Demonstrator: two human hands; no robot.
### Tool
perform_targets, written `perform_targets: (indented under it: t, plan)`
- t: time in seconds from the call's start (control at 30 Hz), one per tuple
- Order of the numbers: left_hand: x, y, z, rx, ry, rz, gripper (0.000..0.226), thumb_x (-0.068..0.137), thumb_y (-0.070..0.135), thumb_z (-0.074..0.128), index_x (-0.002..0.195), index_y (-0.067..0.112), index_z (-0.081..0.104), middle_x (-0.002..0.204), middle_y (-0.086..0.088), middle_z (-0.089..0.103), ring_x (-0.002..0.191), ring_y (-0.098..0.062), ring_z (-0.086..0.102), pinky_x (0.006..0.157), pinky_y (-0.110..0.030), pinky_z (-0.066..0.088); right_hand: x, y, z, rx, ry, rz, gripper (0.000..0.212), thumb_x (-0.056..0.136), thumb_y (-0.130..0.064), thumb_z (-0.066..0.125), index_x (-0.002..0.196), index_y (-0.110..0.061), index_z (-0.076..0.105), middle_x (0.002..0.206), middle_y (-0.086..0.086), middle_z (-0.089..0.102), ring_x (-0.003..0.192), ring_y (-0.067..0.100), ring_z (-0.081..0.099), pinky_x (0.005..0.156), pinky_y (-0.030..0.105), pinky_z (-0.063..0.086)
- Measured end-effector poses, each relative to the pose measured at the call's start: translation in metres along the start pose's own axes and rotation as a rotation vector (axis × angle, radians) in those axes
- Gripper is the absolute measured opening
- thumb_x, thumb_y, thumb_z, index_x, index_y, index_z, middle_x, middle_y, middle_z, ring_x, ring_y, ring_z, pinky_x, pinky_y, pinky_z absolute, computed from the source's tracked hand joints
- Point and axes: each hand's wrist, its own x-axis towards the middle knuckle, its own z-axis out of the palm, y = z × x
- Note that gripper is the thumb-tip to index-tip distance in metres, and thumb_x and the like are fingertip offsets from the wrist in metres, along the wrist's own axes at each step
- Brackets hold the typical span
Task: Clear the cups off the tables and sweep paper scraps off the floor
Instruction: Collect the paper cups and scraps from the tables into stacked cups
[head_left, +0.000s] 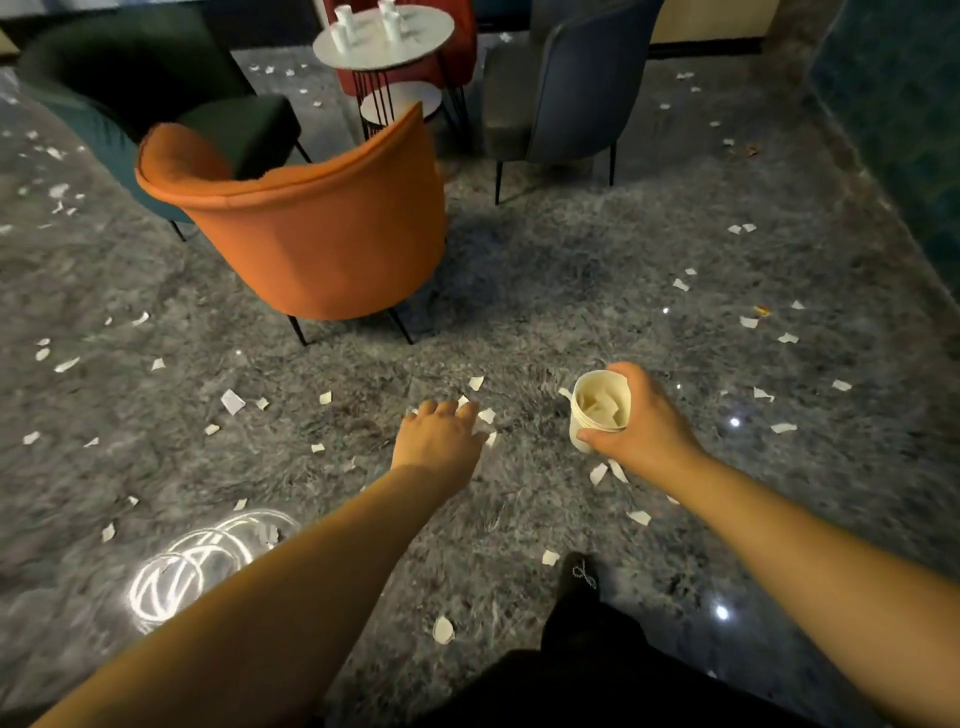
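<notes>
An orange chair (317, 228) is standing on the grey floor (571, 270). A dark green chair (156, 93) is sitting behind it on the left, and a blue-grey chair (566, 88) on the right. A red chair (457, 52) is showing at the back.

Right hand (644, 421) grips cup (597, 410); left hand (441, 431) touches scraps (487, 415).

Both bare arms reach forward and down toward the floor. The left hand (441, 431) is stretched out palm down, fingers (457, 410) extended and slightly spread, their tips on the scraps (485, 415). The right hand (644, 421) is held a little higher and to the side, thumb and fingers curled round a cup (597, 410), knuckles turned outward.
</notes>
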Motion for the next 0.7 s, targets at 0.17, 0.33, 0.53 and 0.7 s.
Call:
perform_targets:
  t: [0.17, 0.33, 0.53, 0.7]
  plan:
    - [0.084, 0.002, -0.044, -0.019, 0.023, -0.067, 0.050, 0.101, 0.046, 0.037, 0.146, 0.026, 0.036, 0.147, -0.002, 0.045, 0.135, -0.028, 0.036, 0.105, -0.043, 0.034, 0.114, -0.010, -0.029, 0.024, -0.017, -0.056, 0.082, 0.063, -0.027, 0.087, 0.131, -0.023, 0.040, 0.130, 0.003, 0.045, 0.108, 0.017, 0.048, 0.082, 0.022, 0.035]
    - [0.157, 0.005, -0.076, 0.000, 0.031, -0.081, 0.049, 0.101, 0.047, 0.036, 0.145, 0.025, 0.038, 0.144, -0.002, 0.047, 0.133, -0.028, 0.038, 0.104, -0.044, 0.035, 0.199, -0.014, -0.044, 0.038, -0.038, -0.081, 0.080, 0.065, -0.026, 0.086, 0.131, -0.023, 0.040, 0.130, 0.002, 0.044, 0.108, 0.017, 0.048, 0.083, 0.025, 0.038]
    - [0.253, -0.006, -0.098, 0.004, 0.028, -0.048, 0.050, 0.101, 0.044, 0.037, 0.147, 0.023, 0.034, 0.146, -0.003, 0.044, 0.134, -0.028, 0.036, 0.106, -0.044, 0.034, 0.290, -0.009, -0.040, 0.040, -0.040, -0.059, 0.080, 0.065, -0.028, 0.086, 0.130, -0.025, 0.040, 0.129, 0.000, 0.045, 0.102, 0.011, 0.045, 0.081, 0.024, 0.036]
    - [0.362, -0.024, -0.120, 0.027, 0.022, 0.011, 0.052, 0.102, 0.042, 0.035, 0.150, 0.022, 0.030, 0.149, -0.003, 0.041, 0.136, -0.028, 0.034, 0.106, -0.044, 0.034, 0.384, -0.008, -0.036, 0.021, -0.019, -0.015, 0.081, 0.064, -0.031, 0.086, 0.130, -0.028, 0.039, 0.128, -0.001, 0.048, 0.102, 0.014, 0.048, 0.078, 0.024, 0.037]
